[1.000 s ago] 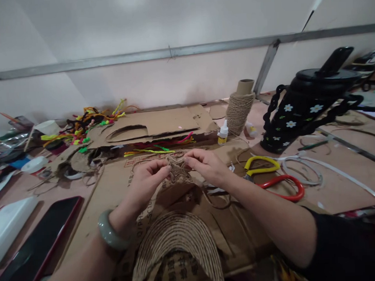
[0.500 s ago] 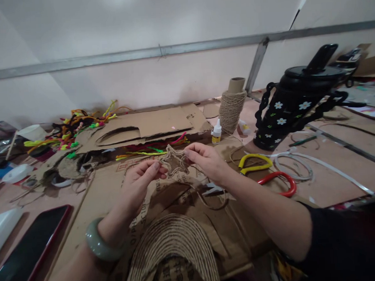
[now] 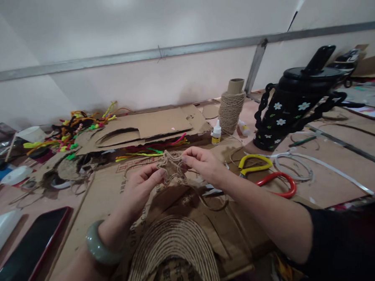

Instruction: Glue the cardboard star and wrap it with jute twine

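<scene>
A small star-shaped piece wrapped in brown twine is held up between both hands above a flattened cardboard sheet. My left hand, with a pale green bangle on its wrist, pinches the star's left side. My right hand pinches its right side. A loose strand of twine hangs from the star down to the cardboard. Near the bottom edge lies a larger arched piece covered in wound twine.
A twine spool, a small glue bottle and a black flowered jug stand at the back right. Yellow and red scissors lie right of my hands. Coloured pipe cleaners are back left, a red-edged phone front left.
The star has been turned a little between my fingers and sits slightly lower; both hands stay pinched on it. The view has barely shifted.
</scene>
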`<state>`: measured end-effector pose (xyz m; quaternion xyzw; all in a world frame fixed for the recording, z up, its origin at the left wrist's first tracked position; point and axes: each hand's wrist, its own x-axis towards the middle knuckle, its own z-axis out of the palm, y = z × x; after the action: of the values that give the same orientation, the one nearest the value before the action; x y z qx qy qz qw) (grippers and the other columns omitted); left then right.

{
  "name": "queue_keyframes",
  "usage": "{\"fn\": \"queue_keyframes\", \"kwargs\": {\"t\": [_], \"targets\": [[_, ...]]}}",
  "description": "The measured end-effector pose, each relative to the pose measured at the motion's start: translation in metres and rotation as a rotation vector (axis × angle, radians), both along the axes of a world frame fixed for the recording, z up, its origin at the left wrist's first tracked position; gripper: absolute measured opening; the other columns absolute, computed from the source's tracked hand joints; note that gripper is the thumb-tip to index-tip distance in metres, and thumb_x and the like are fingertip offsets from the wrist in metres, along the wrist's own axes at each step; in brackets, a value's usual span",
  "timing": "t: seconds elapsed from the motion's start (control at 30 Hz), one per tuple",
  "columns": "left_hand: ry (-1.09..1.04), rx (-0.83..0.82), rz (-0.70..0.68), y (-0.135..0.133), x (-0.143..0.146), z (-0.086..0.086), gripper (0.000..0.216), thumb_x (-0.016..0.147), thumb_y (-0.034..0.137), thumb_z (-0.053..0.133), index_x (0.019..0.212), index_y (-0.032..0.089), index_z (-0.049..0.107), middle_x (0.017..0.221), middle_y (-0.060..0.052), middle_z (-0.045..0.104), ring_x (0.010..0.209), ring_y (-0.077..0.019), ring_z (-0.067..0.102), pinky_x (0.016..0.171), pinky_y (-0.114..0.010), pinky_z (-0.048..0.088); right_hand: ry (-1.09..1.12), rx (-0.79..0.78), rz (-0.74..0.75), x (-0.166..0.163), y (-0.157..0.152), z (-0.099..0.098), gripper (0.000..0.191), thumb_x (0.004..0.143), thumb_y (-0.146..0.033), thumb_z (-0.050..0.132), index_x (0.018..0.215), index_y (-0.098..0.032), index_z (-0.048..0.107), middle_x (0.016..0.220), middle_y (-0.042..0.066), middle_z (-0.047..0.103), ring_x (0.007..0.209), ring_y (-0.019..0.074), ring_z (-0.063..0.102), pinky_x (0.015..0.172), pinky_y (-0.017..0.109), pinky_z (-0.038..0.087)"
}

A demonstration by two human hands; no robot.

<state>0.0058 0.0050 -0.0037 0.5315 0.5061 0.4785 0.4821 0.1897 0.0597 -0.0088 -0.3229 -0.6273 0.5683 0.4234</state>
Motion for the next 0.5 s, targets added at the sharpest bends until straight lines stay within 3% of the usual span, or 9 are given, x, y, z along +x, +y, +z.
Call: {"fn": "queue_keyframes", "kwargs": {"t": [0.2,0.5], "targets": [[-0.091,0.009,0.133,0.000,0.003,0.003,0.022,0.067,0.034,0.075,0.081,0.017,0.071,0.073,-0.002,0.067,0.067,-0.0139,0.056,0.067,-0.026,0.045,-0.104,0.066,0.037,-0.001,-0.002,-0.001,0.016,0.080,-0.032,0.053,0.077,-0.016,0.056,0.068,-0.001,0.058,0.064,0.0100,0.053,0.066,0.027,0.045],[-0.109,0.005,0.159,-0.003,0.009,0.008,0.019,0.061,0.030,0.077,0.074,0.017,0.071,0.070,-0.001,0.068,0.065,-0.0131,0.057,0.064,-0.024,0.044,-0.196,0.122,0.065,-0.002,-0.010,0.003,0.015,0.079,-0.032,0.051,0.077,-0.017,0.055,0.071,0.001,0.059,0.067,0.0123,0.055,0.065,0.028,0.045]]}}
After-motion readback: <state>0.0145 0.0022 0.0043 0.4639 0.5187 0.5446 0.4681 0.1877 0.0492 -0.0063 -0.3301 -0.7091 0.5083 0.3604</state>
